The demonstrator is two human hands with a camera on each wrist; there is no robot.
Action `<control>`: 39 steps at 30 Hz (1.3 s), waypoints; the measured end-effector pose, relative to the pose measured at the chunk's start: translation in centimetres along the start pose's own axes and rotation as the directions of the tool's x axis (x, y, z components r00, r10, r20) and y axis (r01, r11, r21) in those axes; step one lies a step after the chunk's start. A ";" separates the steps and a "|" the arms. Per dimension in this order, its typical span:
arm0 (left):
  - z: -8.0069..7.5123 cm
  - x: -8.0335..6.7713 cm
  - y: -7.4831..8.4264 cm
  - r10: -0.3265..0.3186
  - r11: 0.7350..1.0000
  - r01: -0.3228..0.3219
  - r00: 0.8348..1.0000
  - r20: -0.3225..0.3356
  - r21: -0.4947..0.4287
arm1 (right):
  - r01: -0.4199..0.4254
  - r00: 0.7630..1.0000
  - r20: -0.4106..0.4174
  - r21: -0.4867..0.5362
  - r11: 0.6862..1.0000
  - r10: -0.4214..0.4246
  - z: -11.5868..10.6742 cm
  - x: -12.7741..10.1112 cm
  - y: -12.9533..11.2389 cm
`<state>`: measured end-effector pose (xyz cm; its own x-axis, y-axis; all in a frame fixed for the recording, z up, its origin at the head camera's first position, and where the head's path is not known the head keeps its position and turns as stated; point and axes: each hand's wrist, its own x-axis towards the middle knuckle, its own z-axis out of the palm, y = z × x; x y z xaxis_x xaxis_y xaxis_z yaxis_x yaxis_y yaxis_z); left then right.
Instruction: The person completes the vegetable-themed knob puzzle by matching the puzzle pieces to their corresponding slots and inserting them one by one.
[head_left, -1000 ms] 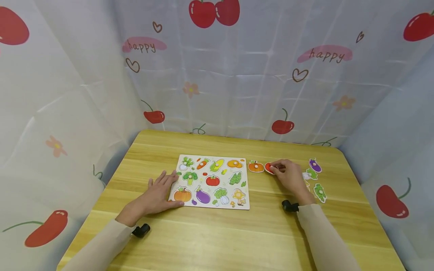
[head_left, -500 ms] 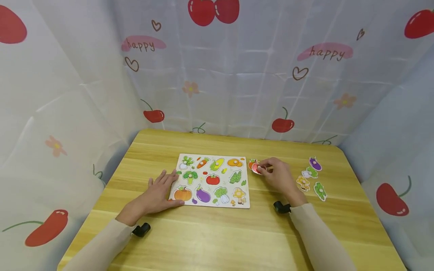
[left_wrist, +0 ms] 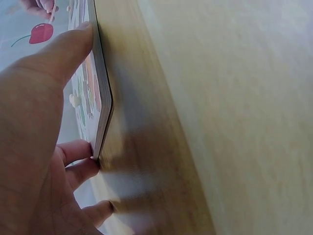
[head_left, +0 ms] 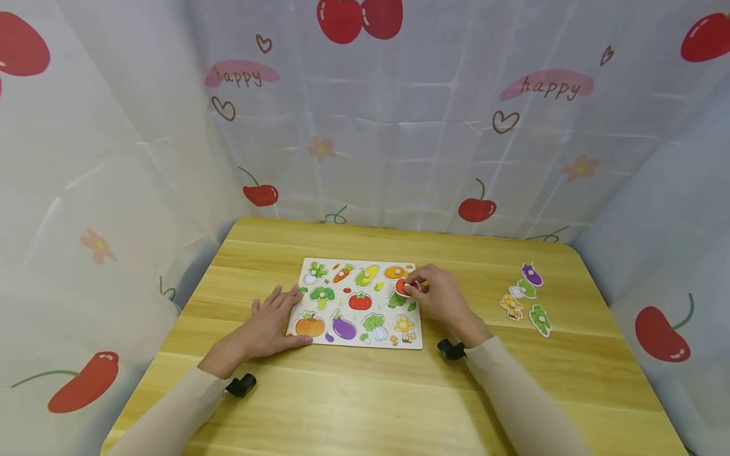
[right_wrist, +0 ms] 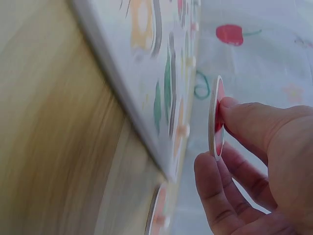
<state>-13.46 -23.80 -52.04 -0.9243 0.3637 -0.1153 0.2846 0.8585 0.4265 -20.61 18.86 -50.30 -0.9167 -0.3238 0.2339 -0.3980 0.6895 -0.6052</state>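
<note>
A white vegetable puzzle board [head_left: 342, 320] lies on the wooden table [head_left: 365, 392]. My left hand [head_left: 272, 322] rests flat against the board's left front corner; in the left wrist view its thumb [left_wrist: 58, 54] and fingers [left_wrist: 78, 156] touch the board edge [left_wrist: 103, 98]. My right hand [head_left: 413, 289] pinches a round red tomato piece [head_left: 402, 288] and holds it just above the board's right side. In the right wrist view the red piece [right_wrist: 216, 117] shows edge-on between thumb and finger, clear of the board [right_wrist: 146, 73].
Loose pieces lie on the table to the right: a purple eggplant [head_left: 531, 275], a white-and-green piece [head_left: 520, 291], a mushroom [head_left: 511, 306] and a green one [head_left: 538, 320]. An orange piece [right_wrist: 159, 215] lies beside the board. Cherry-print curtains [head_left: 399, 126] close in three sides.
My right hand lifted the red piece from the table beside the orange piece and carried it left to above the board's right side. The left hand stayed put.
</note>
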 end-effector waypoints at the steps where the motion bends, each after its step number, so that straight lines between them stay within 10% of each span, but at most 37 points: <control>1: 0.0 0.0 0.0 0.000 1.000 0.000 1.000 0.000 -0.001 | 0.002 1.000 0.011 0.001 1.000 -0.002 0.2 0.1 -0.3; 19: 0.0 0.0 0.1 -0.001 1.000 0.001 1.000 0.004 -0.001 | 0.122 0.987 0.106 0.022 0.992 -0.124 4.8 2.2 -3.7; 39: 0.2 0.0 -0.3 0.008 1.000 -0.008 1.000 -0.004 -0.002 | 0.047 0.977 0.209 -0.064 0.997 -0.032 7.3 2.8 -6.6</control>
<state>-13.49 -24.01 -52.41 -0.9230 0.3692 -0.1087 0.2913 0.8547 0.4296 -20.33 8.66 -51.20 -0.8759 -0.4742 0.0893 -0.4418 0.7135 -0.5439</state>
